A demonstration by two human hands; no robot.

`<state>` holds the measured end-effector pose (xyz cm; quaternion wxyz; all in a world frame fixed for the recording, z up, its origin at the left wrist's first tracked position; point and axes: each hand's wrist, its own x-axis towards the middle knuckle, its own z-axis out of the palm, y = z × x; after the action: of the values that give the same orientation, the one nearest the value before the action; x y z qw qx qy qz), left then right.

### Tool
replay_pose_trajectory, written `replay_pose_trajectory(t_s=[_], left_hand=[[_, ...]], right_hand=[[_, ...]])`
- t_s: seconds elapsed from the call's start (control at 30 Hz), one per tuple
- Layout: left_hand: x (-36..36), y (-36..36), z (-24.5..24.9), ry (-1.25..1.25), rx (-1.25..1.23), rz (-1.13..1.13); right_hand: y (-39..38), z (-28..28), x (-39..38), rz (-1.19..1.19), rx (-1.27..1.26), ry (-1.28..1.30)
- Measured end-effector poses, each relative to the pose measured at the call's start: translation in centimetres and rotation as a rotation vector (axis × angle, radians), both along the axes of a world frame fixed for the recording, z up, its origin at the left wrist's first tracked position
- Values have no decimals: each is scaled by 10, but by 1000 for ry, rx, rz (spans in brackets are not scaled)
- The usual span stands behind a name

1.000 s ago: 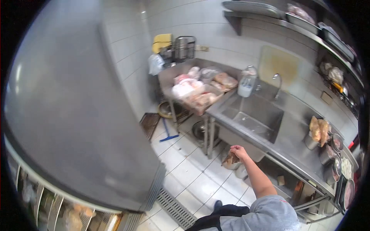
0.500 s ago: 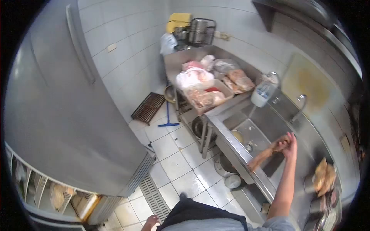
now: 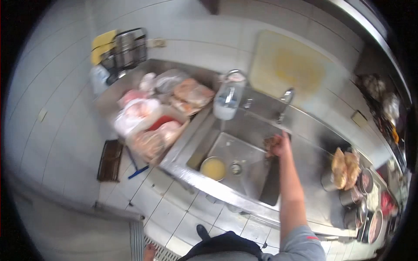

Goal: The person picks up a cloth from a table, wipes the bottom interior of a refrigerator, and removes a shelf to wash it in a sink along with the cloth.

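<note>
My right hand point(image 3: 281, 147) reaches over the right part of the steel sink point(image 3: 204, 145). Its fingers are closed round a brown, limp thing point(image 3: 271, 142); blur hides whether it is meat or cloth. Just beyond the hand stands the curved faucet point(image 3: 285, 102). A bowl of yellowish liquid point(image 3: 213, 168) sits inside the sink at the left, beside the drain point(image 3: 235, 168). My left hand point(image 3: 150, 252) hangs low at the bottom edge, away from the counter. It is small and blurred, so its fingers do not show clearly.
Bagged raw meat point(image 3: 191, 93) and a tub of meat point(image 3: 152, 141) fill the steel table on the left. A clear jug point(image 3: 227, 102) stands at the sink's back corner. Fried-looking brown pieces point(image 3: 345, 169) and metal pots point(image 3: 373, 226) stand right. A squeegee point(image 3: 138, 172) lies on the floor.
My view has swung right, and the fridge has mostly left it. The brown thing was stretched toward the sink's front edge; now it is bunched at my right hand, over the basin near the faucet.
</note>
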<state>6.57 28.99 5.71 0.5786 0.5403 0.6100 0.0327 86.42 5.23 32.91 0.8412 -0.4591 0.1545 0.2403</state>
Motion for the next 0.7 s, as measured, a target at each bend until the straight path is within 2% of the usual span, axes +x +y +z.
replay_pose_trajectory(t_s=[0.03, 0.07, 0.1, 0.13, 0.17, 0.23, 0.27, 0.3, 0.33, 0.4, 0.43, 0.47, 0.5, 0.53, 0.6, 0.63, 0.7], left_hand=[[20, 11, 9, -296, 147, -7], [43, 23, 17, -288, 98, -3], [67, 31, 26, -274, 53, 12], [90, 33, 45, -256, 6, 39], [119, 22, 85, -147, 57, -61], [114, 13, 45, -240, 50, -83], [113, 4, 47, -276, 47, -90], [108, -12, 50, -170, 20, -143], [129, -37, 107, -24, -46, -327], [53, -32, -6, -225, -264, -372], [61, -43, 18, -14, -486, -155], [55, -90, -8, -312, -242, -165], [43, -98, -15, -393, -395, -69], [29, -106, -20, -476, -543, 32], [19, -118, -1, -80, -288, 9], [20, -124, 8, -7, -246, 36], [30, -133, 27, 34, -203, 79]], right_hand=[[0, -20, 22, 40, 72, 7], [5, -42, 47, 96, 147, 14], [14, -32, 47, 45, 128, 34], [21, -20, 44, 4, 105, 58], [21, -39, 69, 93, 217, 33], [25, -59, 106, 2, 283, 87], [33, -58, 109, -42, 313, 126], [35, -55, 116, -77, 338, 236], [36, -54, 122, -54, 347, 207], [44, -41, 122, -84, 323, -8], [45, -47, 132, -126, 397, -10], [43, -55, 148, -166, 471, -13], [43, -63, 158, -204, 546, -16], [45, -67, 158, -216, 454, -57], [51, -65, 157, -231, 276, -150], [57, -60, 155, -300, 223, -99], [65, -55, 148, -320, -66, -239]])
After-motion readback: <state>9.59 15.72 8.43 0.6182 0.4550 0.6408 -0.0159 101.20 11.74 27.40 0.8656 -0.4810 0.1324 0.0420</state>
